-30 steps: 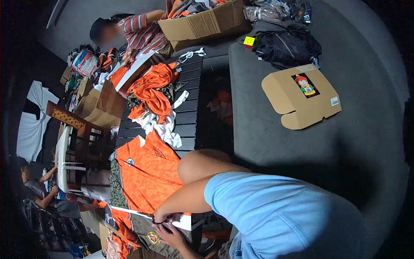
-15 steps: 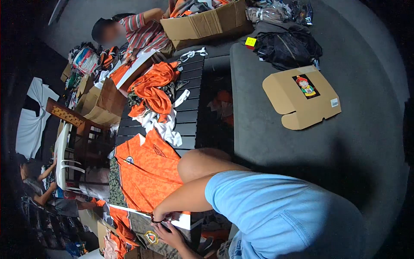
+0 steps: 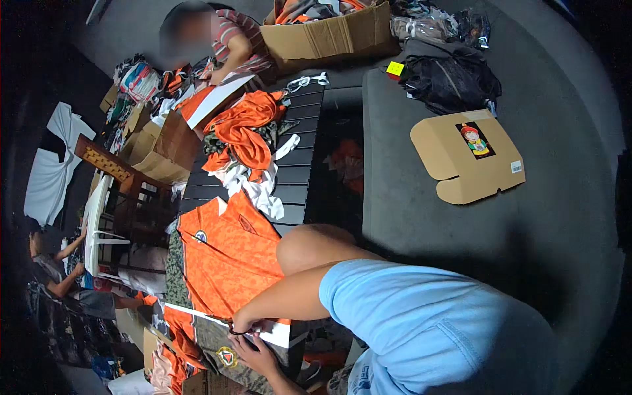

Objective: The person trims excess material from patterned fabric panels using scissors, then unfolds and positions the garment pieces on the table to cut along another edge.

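Note:
An orange patterned jersey [image 3: 227, 253] lies on a black slatted table. Beside it, a dark camouflage cloth [image 3: 210, 336] has a round yellow-and-red emblem and a white band [image 3: 273, 332] along one edge. My right hand [image 3: 245, 320] is closed at this band, around a small dark curved tool [image 3: 233, 328] that looks like scissors; my fingers partly hide it. My left hand [image 3: 258, 357] lies on the camouflage cloth just beside the right, fingers stretched over the fabric near the emblem.
Crumpled orange and white garments [image 3: 247, 138] lie on the slatted table [image 3: 293, 174]. On the grey sofa [image 3: 388, 217] are a flat cardboard piece [image 3: 441, 151] and a black bag [image 3: 447, 79]. Cardboard boxes [image 3: 329, 36], a wooden chair [image 3: 135, 187] and two other people stand around.
The whole view has shifted slightly. The striped-shirt person at the top has bent the head lower towards the cloth there. Both my hands stay nearly in place at the white band.

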A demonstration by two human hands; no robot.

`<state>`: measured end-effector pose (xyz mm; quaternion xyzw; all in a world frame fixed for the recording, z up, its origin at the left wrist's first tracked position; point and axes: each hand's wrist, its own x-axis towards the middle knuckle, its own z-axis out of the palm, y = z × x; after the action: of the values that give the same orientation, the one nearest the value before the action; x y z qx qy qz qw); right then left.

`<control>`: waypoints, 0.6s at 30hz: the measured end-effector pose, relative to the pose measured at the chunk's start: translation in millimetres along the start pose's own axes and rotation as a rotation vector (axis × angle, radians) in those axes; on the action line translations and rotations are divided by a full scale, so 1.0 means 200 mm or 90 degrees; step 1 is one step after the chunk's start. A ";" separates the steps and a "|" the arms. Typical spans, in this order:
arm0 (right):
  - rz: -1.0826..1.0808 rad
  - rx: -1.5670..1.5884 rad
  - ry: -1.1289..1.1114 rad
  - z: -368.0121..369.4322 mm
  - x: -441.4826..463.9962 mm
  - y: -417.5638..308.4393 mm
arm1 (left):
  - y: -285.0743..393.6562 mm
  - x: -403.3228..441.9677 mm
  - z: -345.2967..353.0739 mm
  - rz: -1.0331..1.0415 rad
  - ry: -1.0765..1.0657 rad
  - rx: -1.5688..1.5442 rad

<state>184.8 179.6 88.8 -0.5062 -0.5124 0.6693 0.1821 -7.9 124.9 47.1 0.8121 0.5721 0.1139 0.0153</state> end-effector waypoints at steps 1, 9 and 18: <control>-0.001 -0.001 -0.001 0.00 0.00 0.00 | 0.00 0.00 0.00 -0.002 -0.002 -0.006; -0.013 -0.005 -0.012 0.00 0.00 0.00 | 0.01 0.00 -0.01 -0.006 0.004 -0.018; -0.052 -0.018 0.009 -0.01 -0.10 -0.02 | 0.04 -0.01 -0.03 0.000 0.008 0.009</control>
<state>193.7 166.9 101.5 -0.4920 -0.5408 0.6505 0.2058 -2.5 118.8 53.1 0.8113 0.5732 0.1147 0.0059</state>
